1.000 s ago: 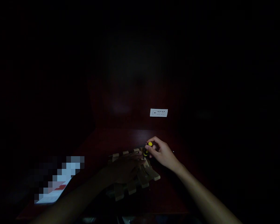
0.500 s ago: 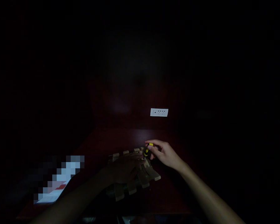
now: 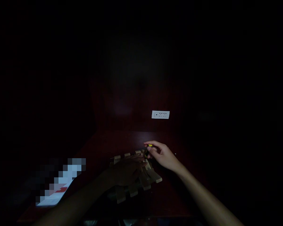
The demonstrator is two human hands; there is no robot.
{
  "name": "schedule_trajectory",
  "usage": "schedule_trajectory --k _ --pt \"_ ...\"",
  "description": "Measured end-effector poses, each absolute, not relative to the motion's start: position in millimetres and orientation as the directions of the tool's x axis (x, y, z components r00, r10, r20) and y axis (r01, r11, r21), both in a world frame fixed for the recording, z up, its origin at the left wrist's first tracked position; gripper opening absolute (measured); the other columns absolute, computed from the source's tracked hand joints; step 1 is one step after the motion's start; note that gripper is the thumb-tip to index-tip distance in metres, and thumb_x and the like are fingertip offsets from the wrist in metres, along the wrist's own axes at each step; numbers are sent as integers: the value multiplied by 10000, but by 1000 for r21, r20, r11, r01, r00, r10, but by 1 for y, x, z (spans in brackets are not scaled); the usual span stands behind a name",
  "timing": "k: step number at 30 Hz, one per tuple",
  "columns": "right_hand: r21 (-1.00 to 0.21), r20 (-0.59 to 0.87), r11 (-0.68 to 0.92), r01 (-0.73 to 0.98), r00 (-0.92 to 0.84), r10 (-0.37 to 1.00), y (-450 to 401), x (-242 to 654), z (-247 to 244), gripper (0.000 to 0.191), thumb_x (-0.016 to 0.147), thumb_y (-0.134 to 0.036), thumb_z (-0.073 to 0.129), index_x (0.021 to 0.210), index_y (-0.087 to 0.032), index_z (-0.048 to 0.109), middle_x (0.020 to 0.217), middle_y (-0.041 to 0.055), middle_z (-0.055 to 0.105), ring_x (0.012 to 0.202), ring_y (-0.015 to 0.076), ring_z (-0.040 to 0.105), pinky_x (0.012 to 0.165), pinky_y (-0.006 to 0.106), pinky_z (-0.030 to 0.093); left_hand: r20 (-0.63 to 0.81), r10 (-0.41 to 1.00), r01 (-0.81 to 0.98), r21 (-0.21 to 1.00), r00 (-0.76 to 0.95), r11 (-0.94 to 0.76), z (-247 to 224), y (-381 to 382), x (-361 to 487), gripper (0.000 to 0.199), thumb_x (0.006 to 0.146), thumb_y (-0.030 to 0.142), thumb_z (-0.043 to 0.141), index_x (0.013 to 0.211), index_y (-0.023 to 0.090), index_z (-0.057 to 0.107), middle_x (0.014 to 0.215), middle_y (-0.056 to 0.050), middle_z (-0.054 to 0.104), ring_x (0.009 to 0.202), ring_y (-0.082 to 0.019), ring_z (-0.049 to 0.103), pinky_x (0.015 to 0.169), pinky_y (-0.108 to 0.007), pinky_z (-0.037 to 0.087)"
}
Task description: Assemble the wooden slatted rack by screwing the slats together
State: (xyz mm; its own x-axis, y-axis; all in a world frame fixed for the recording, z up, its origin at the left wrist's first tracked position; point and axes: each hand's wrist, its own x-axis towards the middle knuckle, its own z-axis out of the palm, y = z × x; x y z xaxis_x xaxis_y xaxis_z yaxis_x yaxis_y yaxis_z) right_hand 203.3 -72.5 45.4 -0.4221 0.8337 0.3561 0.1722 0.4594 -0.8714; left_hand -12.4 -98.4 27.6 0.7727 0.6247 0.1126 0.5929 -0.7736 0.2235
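Note:
A slatted wooden piece (image 3: 145,182) lies on the dark red table, its slat ends sticking out on the near and far sides. My left hand (image 3: 124,171) rests spread over it in deep shadow, fingers pointing right. At the piece's upper right end, my right hand (image 3: 157,152) is closed round a small yellow and black tool (image 3: 150,145), like a short screwdriver, held nearly upright. The tool's tip is too dark to make out. Small round dark spots, perhaps screws, show on the light wood beside it.
A bright screen-like panel (image 3: 55,197), partly pixelated, stands at the left of the table (image 3: 113,139). A white socket plate (image 3: 160,115) is on the dark wall behind. Some unclear pale items show below the table's near edge.
My right hand has shifted slightly left and its fingers now cover more of the tool, so less yellow shows. My left hand and the wooden piece look nearly unmoved.

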Motion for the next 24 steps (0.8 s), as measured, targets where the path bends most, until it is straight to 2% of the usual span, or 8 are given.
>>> schedule_trajectory --k 4,7,13,17,19,22,24 --pt "-869 343 474 144 -514 786 -73 211 49 412 964 -371 431 1291 -153 555 818 52 697 747 154 651 728 321 520 130 620 582 241 774 -777 22 -96 -14 460 938 227 398 1391 208 471 1494 -72 392 1375 -250 356 1140 -427 290" --pt "-844 334 495 204 -521 785 -73 216 51 411 957 -383 455 1286 -161 564 804 52 703 729 158 651 699 309 519 125 630 588 256 767 -767 19 -96 -14 456 928 213 424 1379 202 488 1487 -71 405 1374 -254 358 1148 -406 282" --pt "-786 398 531 315 -399 826 -73 215 49 307 869 -437 602 1031 -180 650 757 21 659 607 132 610 545 240 449 109 650 611 255 752 -750 20 -97 -13 459 930 218 417 1382 194 490 1488 -88 399 1374 -267 356 1140 -432 293" --pt "-769 436 528 360 -308 846 -72 210 47 282 822 -443 661 904 -176 620 613 -20 602 541 118 556 511 226 409 107 641 606 238 760 -759 23 -97 -12 472 916 213 423 1383 201 484 1486 -84 402 1375 -261 356 1134 -440 301" --pt "-786 423 512 346 -302 854 -71 207 46 274 842 -434 636 944 -181 611 662 -12 625 547 117 575 507 223 410 102 640 607 234 762 -760 26 -98 -11 484 906 202 430 1387 196 480 1488 -85 399 1376 -257 358 1135 -426 302" --pt "-833 389 486 263 -346 854 -70 206 45 292 875 -429 590 1045 -193 598 840 24 666 618 126 629 539 229 447 88 643 611 235 761 -755 28 -99 -11 494 901 196 430 1393 190 472 1494 -78 389 1375 -251 360 1141 -406 298" --pt "-854 365 469 224 -386 848 -71 206 44 314 901 -435 546 1093 -191 600 841 30 664 668 140 643 581 245 475 92 645 611 245 758 -753 26 -98 -12 485 914 216 423 1396 192 467 1500 -73 381 1379 -249 353 1145 -404 289"
